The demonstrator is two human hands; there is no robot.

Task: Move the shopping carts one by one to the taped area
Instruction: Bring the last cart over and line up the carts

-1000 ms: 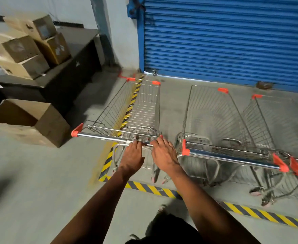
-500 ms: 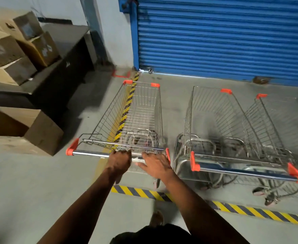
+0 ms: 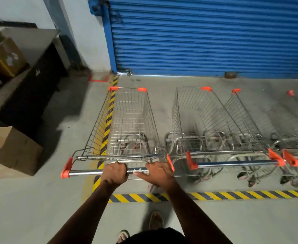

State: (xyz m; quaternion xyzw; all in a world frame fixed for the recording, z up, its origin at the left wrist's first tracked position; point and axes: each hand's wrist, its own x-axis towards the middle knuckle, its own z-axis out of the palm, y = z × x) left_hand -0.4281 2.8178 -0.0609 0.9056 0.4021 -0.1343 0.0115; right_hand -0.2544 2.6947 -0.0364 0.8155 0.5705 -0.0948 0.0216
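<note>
A wire shopping cart (image 3: 130, 120) with orange corner caps stands in front of me, its left side over the yellow-black floor tape (image 3: 107, 124). My left hand (image 3: 115, 172) is wrapped around its chrome handle bar (image 3: 85, 172). My right hand (image 3: 156, 173) rests on the same bar with fingers loosened and the thumb stretched left. To the right, two more carts (image 3: 206, 120) stand parked side by side inside the tape line (image 3: 232, 194), and part of another shows at the right edge.
A blue roller shutter (image 3: 206, 36) closes the far side. On the left stand a dark desk (image 3: 30, 81) with cardboard boxes on it and a large cardboard box (image 3: 16, 152) on the floor. My feet show at the bottom.
The cart has swung so it points straighter at the shutter, drawing closer beside the parked carts. My right hand's grip has loosened and its fingers have spread.
</note>
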